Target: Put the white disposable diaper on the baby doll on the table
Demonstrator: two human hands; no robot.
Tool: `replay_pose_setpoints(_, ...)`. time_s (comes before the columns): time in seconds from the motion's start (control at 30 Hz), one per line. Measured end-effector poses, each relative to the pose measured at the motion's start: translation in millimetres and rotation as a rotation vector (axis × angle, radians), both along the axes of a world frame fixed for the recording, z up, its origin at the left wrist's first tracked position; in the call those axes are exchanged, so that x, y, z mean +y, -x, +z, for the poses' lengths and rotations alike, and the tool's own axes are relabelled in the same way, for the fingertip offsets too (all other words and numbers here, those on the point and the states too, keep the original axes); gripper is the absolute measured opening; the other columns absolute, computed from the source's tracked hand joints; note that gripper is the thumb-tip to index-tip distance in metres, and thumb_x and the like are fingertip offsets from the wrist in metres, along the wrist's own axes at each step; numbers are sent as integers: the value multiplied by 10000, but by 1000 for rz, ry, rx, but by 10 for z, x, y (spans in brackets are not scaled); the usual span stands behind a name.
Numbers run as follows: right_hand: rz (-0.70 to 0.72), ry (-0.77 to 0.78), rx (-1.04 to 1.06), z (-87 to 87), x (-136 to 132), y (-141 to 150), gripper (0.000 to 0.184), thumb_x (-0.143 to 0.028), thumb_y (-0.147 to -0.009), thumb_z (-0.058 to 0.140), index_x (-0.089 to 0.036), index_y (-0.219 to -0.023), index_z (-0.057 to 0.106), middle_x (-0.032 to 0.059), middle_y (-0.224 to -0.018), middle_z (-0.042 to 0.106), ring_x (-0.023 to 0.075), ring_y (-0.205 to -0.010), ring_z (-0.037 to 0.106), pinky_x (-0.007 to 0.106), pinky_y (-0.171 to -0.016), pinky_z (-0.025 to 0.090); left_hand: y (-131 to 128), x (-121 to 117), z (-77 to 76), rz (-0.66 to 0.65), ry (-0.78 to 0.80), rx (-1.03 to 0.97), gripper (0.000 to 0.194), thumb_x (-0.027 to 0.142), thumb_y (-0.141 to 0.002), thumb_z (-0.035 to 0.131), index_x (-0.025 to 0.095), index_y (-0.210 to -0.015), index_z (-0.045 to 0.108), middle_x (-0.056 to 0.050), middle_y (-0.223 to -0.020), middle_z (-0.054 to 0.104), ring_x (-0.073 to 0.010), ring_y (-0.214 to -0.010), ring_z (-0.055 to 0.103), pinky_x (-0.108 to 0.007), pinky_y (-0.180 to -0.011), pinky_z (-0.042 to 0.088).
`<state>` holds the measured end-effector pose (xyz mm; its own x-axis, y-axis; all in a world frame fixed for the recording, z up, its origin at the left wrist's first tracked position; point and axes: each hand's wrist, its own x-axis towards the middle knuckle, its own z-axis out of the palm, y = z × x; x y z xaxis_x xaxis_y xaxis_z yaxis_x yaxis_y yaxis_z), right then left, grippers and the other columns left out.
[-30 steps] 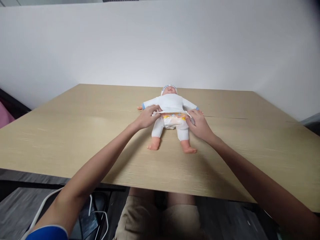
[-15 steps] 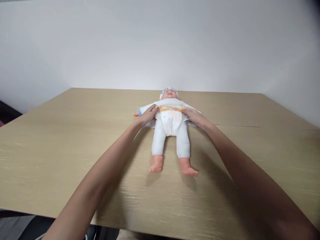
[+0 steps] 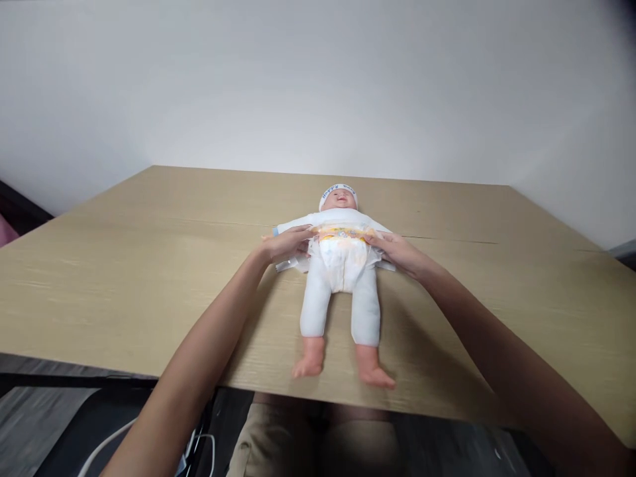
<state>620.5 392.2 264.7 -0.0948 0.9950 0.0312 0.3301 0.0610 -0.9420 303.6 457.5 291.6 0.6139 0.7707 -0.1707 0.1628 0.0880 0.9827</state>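
A baby doll (image 3: 316, 318) lies on its back, feet toward me and close to the table's front edge. It has a white shirt (image 3: 325, 216) with blue cuffs and a white cap (image 3: 340, 191) with blue lettering. Around its hips sits a white diaper (image 3: 342, 260) with an orange-yellow patterned waistband; side tabs stick out at both hips. My left hand (image 3: 289, 242) is closed on the diaper's left edge at the waist, fingertips partly hidden. My right hand (image 3: 397, 252) pinches the right edge of the waistband with its thumb on top.
The doll lies on a wide wooden table (image 3: 124, 285), with a seam running across its top. A pale wall (image 3: 318, 86) stands behind it. Below the front edge are my knees (image 3: 273, 437), a dark seat-like object (image 3: 94, 430) and a white cable (image 3: 106, 440).
Both hands have gone from the shirt's hem to the diaper's waist edges, and the waistband is now uncovered. The doll has slid toward me, nearer the front edge.
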Motion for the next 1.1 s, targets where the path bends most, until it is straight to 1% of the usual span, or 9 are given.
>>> replay_pose_setpoints(0.1, -157, -137, -135, 35, -143, 34, 534, -736, -893, 751, -251, -1116, 769, 77, -1070, 831, 328, -1038, 767, 454, -894, 648, 8, -130, 57, 103, -74, 39, 390, 546, -847, 814, 213, -1003, 682, -50, -962, 720, -204, -885, 688, -353, -845, 598)
replay_pose_setpoints(0.23, -403, -496, -409, 158, -463, 174, 397, -539, -1000, 656, -238, -1254, 705, 156, -1283, 759, 377, -1212, 688, 574, -1109, 545, -8, -290, 154, 242, -155, 94, 318, 520, -932, 689, 219, -1031, 668, -62, -1031, 699, -239, -966, 685, -382, -878, 576)
replay_pose_setpoints(0.3, -403, -640, -529, 246, -652, 287, 357, -456, -1042, 596, -242, -1317, 676, 165, -1327, 726, 390, -1258, 646, 596, -1147, 505, -36, -352, 192, 267, -175, 116, 378, 571, -927, 700, 213, -1045, 669, -73, -1030, 693, -257, -963, 681, -385, -846, 563)
replay_pose_setpoints(0.4, -268, -747, -622, 332, -853, 453, 359, -374, -1091, 515, -251, -1404, 641, 155, -1391, 696, 374, -1322, 618, 565, -1181, 490, -89, -398, 203, 255, -218, 158, 495, 597, -812, 857, 201, -1041, 669, -78, -1023, 703, -251, -933, 675, -368, -817, 536)
replay_pose_setpoints(0.5, -112, -754, -645, 293, -863, 537, 432, -345, -1104, 478, -234, -1501, 607, 145, -1503, 656, 344, -1438, 572, 535, -1272, 437, -120, -395, 156, 251, -232, 160, 587, 538, -694, 975, 194, -1058, 667, -85, -1035, 734, -232, -914, 678, -358, -820, 521)
replay_pose_setpoints(0.57, -53, -703, -631, 209, -781, 539, 486, -377, -1110, 464, -226, -1555, 588, 137, -1581, 619, 337, -1509, 529, 548, -1322, 392, -119, -384, 110, 268, -201, 120, 599, 514, -677, 990, 199, -1074, 670, -89, -1067, 751, -218, -918, 686, -362, -847, 528)
replay_pose_setpoints(0.77, 16, -543, -524, -22, -513, 460, 625, -522, -1141, 348, -234, -1678, 490, 99, -1766, 438, 302, -1658, 371, 559, -1395, 282, -17, -367, 23, 303, -134, 71, 539, 444, -724, 972, 193, -1106, 685, -74, -997, 755, -199, -890, 691, -377, -900, 533)
replay_pose_setpoints(0.93, 58, -536, -457, -154, -446, 397, 662, -545, -1137, 347, -269, -1736, 397, 60, -1822, 339, 275, -1704, 285, 551, -1421, 201, 151, -342, 35, 328, -106, 74, 590, 352, -718, 974, 196, -1194, 662, -54, -1000, 747, -189, -874, 688, -345, -833, 509)
replay_pose_setpoints(1.1, 87, -553, -361, -287, -420, 354, 681, -552, -1133, 350, -290, -1762, 332, 35, -1854, 254, 254, -1729, 214, 552, -1430, 136, 299, -318, 114, 291, -92, 94, 555, 333, -713, 972, 190, -1174, 698, -42, -947, 754, -173, -839, 671, -327, -795, 479)
